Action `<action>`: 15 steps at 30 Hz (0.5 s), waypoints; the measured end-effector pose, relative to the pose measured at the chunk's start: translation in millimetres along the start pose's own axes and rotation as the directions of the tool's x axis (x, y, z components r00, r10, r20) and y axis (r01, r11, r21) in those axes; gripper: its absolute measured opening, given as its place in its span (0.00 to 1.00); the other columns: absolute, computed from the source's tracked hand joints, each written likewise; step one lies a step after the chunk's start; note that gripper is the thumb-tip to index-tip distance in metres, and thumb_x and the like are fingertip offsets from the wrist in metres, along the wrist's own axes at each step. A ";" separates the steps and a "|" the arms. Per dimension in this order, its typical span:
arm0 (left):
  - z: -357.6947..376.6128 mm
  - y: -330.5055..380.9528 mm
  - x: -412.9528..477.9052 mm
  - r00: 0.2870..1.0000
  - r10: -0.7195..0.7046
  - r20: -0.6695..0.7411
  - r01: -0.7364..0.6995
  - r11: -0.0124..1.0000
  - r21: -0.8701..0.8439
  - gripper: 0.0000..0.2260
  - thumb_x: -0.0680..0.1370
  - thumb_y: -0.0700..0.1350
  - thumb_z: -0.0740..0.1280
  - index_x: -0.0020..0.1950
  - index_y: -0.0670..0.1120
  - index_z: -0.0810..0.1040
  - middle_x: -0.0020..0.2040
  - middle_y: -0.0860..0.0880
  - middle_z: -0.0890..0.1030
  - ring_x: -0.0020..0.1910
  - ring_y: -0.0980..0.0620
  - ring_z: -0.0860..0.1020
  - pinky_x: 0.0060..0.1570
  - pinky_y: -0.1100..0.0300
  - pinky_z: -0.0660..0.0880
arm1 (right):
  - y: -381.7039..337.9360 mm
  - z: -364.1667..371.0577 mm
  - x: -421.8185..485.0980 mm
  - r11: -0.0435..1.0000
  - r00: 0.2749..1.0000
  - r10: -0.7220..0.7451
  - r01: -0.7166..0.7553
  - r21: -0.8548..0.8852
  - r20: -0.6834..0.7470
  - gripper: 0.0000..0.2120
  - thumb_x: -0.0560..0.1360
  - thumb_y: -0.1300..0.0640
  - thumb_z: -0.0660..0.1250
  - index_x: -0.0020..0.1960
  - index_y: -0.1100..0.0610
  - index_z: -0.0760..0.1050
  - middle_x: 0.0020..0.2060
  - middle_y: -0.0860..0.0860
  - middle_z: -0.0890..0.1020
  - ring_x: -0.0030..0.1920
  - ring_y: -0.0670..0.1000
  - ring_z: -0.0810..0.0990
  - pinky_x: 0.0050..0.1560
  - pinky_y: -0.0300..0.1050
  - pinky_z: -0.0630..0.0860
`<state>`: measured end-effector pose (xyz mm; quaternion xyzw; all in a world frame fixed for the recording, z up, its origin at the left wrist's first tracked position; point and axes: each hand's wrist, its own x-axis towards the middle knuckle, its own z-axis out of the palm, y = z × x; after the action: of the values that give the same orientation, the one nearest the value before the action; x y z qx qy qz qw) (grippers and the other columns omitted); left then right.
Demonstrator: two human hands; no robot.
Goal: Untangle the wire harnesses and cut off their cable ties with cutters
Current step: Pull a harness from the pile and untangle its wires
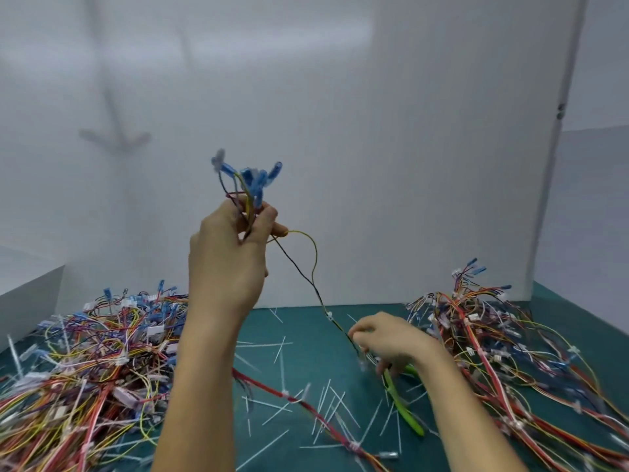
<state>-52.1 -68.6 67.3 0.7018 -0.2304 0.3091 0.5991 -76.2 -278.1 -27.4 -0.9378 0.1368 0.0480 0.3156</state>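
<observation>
Starting at centre frame. Student: what is raised there?
Tutor: The left hand (pixel 235 240), held high against the white wall (pixel 408 131), fingers curled round the upper end of a wire harness (pixel 250 212). Its blue connectors (pixel 253 177) fan out above the fist.
Student: And the harness below the fist?
Tutor: Thin black and yellow leads slant down toward the lower right, the yellow one bowing outward. They pass through a white cable tie (pixel 328 315) and reach the right hand (pixel 388 338), which is low over the green mat (pixel 306 335).
Student: How does that hand grip?
Tutor: Thumb and forefinger close narrowly on the lower end of the leads, though the fingertips are blurred. The green-handled cutters (pixel 403 407) stick out from under the palm toward the bottom of the frame. Whether the other fingers grasp them cannot be told.
Student: What surrounds the hands?
Tutor: A heap of tangled harnesses (pixel 102 352) lies at lower left and a second heap (pixel 493 335) at lower right. A red harness (pixel 265 383) runs across the mat between the forearms, and loose white cut ties (pixel 281 366) are scattered over the mat at bottom centre
</observation>
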 end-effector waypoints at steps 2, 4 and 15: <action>1.8 -3.3 -0.1 0.999 0.013 -0.031 -0.010 0.997 0.070 0.06 0.81 0.49 0.66 0.43 0.56 0.76 0.40 0.58 0.85 0.29 0.57 0.75 0.39 0.52 0.79 | 0.9 4.9 6.8 0.975 0.996 0.021 -0.040 -0.220 -0.086 0.13 0.81 0.48 0.57 0.50 0.48 0.79 0.49 0.52 0.83 0.47 0.54 0.83 0.52 0.51 0.78; 0.5 -5.0 1.9 0.989 0.009 -0.147 -0.002 0.999 0.046 0.06 0.81 0.50 0.65 0.43 0.56 0.75 0.40 0.58 0.85 0.29 0.52 0.75 0.44 0.46 0.80 | 4.1 3.9 10.2 0.949 0.992 0.044 -0.079 -0.306 -0.121 0.16 0.81 0.45 0.56 0.40 0.51 0.75 0.46 0.54 0.81 0.48 0.55 0.79 0.54 0.50 0.75; -7.9 -14.0 7.7 0.897 -0.136 -0.420 0.027 0.966 -0.257 0.07 0.82 0.46 0.64 0.53 0.44 0.78 0.43 0.49 0.85 0.37 0.53 0.85 0.39 0.60 0.81 | 31.8 -13.5 8.3 0.854 0.947 0.297 -0.322 -0.409 -0.125 0.23 0.81 0.47 0.59 0.71 0.58 0.70 0.69 0.57 0.74 0.65 0.58 0.74 0.66 0.54 0.72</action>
<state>-38.2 -58.0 63.7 0.5451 -0.0978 0.4011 0.7297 -77.4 -312.4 -36.5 -0.9504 0.2809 0.0999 0.0882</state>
